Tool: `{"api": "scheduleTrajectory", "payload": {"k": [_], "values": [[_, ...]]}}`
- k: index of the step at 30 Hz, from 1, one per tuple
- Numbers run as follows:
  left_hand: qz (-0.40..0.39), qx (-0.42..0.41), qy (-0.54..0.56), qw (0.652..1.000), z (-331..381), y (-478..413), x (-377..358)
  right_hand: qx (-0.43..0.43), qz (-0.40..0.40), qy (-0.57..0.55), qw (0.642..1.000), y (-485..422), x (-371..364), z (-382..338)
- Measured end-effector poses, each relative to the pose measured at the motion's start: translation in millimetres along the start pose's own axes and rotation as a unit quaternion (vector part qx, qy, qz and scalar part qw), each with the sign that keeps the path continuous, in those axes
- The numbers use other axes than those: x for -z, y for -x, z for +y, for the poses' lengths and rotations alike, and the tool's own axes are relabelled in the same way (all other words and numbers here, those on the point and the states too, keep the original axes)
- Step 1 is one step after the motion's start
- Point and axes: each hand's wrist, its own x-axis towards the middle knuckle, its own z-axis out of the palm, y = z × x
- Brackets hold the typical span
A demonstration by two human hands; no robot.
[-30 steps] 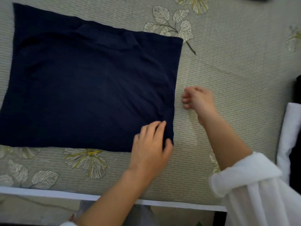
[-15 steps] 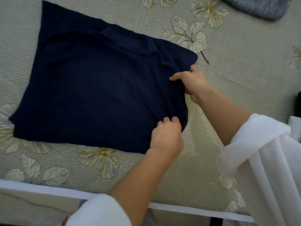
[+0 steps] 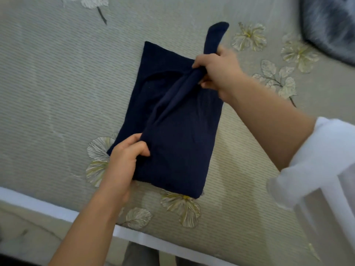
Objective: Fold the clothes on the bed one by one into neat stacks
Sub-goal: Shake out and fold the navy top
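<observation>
A navy blue garment (image 3: 178,143) lies on the bed, folded into a narrow rectangle. Its top layer is lifted into a ridge running between my two hands. My left hand (image 3: 124,160) grips the near left edge of that layer, fingers curled round the cloth. My right hand (image 3: 217,70) grips the far end, and a strip of the cloth sticks up past its knuckles. Both forearms reach in from the near side, the right one in a rolled white sleeve.
The bed (image 3: 57,93) has a grey-green woven cover printed with pale flowers and leaves. A white bed edge (image 3: 34,204) runs along the near side. A grey fuzzy cloth (image 3: 330,24) lies at the far right corner.
The wide flat garment has been folded over leftward into a narrow rectangle. Both hands moved from its right edge and now hold the raised top layer at its near and far ends.
</observation>
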Motion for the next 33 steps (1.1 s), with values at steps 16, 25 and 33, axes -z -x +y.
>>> {"api": "scheduleTrajectory", "payload": {"k": [16, 25, 33], "values": [[0.112, -0.021, -0.265, 0.958, -25, -14, 65, 0.148, -0.096, 0.391, 0.903, 0, -78, 63], [0.040, 0.050, -0.226, 0.972, -10, -23, 71, -0.098, 0.145, 0.111, 0.978, 10, -5, 97], [0.094, -0.003, -0.151, 0.984, 35, -17, 107, -0.230, -0.036, 0.071, 0.970, 57, 45, 118]]}}
